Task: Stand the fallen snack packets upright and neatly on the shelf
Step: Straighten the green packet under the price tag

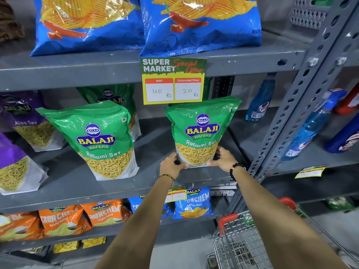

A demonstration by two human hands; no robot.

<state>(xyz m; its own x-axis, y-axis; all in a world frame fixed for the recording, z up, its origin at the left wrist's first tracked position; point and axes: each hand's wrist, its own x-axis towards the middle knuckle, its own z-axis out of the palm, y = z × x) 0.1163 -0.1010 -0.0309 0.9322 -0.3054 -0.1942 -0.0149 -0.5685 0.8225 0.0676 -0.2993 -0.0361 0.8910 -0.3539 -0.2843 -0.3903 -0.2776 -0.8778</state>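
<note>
A green Ratlami Sev packet is held upright just right of the frame's centre, its base resting on the grey middle shelf. It is gripped at both lower corners. The left hand is closed on the bottom left corner, thumb laid along the front bottom edge, the other fingers hidden behind the pouch. The right hand is closed on the bottom right corner, thumb at the front and fingers curled round the side. A gold bangle is seen on the left wrist and a black bead bracelet on the right.

A second green packet is seen left of centre on the same shelf, upright but tilted, well apart from the held one. Behind it, a third green packet is partly visible. Purple Aloo Sev packets are placed at the left edge of the frame.

A yellow price tag hangs from the shelf above, just over the held packet. Blue chip bags fill the top of the frame. Orange packets and a blue Crunchem packet are seen on the lower shelf. Blue spray bottles stand at the right, and a wire trolley is seen at the lower right.
</note>
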